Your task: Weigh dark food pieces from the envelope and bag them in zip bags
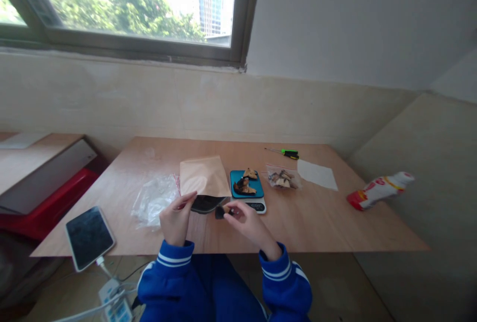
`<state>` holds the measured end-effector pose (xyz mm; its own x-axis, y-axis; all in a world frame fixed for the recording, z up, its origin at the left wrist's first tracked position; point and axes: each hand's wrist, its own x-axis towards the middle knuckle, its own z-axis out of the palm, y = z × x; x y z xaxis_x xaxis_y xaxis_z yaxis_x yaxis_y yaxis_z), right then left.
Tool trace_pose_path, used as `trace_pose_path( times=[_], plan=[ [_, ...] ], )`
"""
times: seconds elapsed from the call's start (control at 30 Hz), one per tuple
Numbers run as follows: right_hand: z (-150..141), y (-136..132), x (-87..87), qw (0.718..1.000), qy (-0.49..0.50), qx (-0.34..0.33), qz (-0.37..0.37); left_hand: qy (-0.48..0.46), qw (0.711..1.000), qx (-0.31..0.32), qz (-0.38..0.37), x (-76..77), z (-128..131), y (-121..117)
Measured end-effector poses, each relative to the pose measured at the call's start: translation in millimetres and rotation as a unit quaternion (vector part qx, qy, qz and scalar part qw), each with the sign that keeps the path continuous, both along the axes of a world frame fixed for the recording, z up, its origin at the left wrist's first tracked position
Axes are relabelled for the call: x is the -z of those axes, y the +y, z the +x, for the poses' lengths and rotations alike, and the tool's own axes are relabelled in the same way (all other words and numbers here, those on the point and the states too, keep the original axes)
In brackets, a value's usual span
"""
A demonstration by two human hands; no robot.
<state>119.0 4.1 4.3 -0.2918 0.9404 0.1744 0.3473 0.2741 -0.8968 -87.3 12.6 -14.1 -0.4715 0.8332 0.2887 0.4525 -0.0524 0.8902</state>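
A brown paper bag [204, 175] lies on the table with its dark mouth facing me. My left hand [176, 218] pinches the left edge of that mouth. Between the fingertips of my right hand [246, 220] is a small dark dried piece [219, 212], held beside the bag's opening. Behind my right hand sits a kitchen scale [259, 207] with a blue top and a display too small to read. Brown and black dried pieces [245, 186] rest on the scale. To its right lies a clear zip bag [282, 178] with similar pieces inside.
Crumpled clear plastic bags [154, 201] lie left of the paper bag. A tablet [90, 237] with a cable is at the left front edge. Screwdrivers [286, 153], a white paper sheet [317, 174] and a red-and-white bottle [380, 190] lie to the right.
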Motion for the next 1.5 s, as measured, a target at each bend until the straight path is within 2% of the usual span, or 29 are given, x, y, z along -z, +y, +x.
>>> trace_pose_path(
  times=[0.1, 0.17, 0.23, 0.33, 0.47, 0.8, 1.0, 1.13, 1.27, 1.37, 1.5],
  plan=[
    [-22, -7, -3.8, 0.998, -0.002, -0.057, -0.024, 0.004, 1.000, 0.005, 0.002, 0.4, 0, -1],
    [-34, -8, -2.6, 0.998, 0.009, -0.060, -0.025, 0.010, 1.000, 0.003, 0.003, 1.0, -1, -1],
    [-45, -9, 0.2, 0.999, 0.031, -0.026, -0.001, 0.011, 1.000, 0.007, 0.006, 1.2, -1, -2],
    [-56, -9, 5.4, 0.994, 0.055, 0.046, 0.082, 0.002, 1.000, 0.008, 0.005, -0.8, 0, -2],
    [-62, -8, 13.1, 0.983, 0.042, 0.082, 0.157, -0.007, 1.000, -0.003, 0.005, -6.8, 2, -2],
    [-67, 0, 29.0, 0.973, -0.003, 0.125, 0.193, -0.017, 1.000, -0.005, -0.011, -8.7, 1, -4],
    [-74, 10, 40.8, 0.955, -0.092, 0.171, 0.225, -0.013, 1.000, -0.007, -0.005, -10.9, 3, -2],
    [-74, 11, 46.8, 0.953, -0.108, 0.161, 0.234, -0.010, 1.000, -0.005, 0.002, -11.3, 3, -2],
    [-69, 7, 44.3, 0.960, -0.057, 0.150, 0.231, -0.004, 1.000, -0.011, 0.005, -11.7, 2, -1],
    [-68, 4, 37.7, 0.970, -0.038, 0.096, 0.219, 0.005, 1.000, -0.013, 0.012, -12.1, 2, 1],
    [-74, 7, 28.6, 0.971, -0.111, 0.002, 0.210, 0.014, 1.000, -0.003, 0.024, -11.1, 6, 3]
  ],
)
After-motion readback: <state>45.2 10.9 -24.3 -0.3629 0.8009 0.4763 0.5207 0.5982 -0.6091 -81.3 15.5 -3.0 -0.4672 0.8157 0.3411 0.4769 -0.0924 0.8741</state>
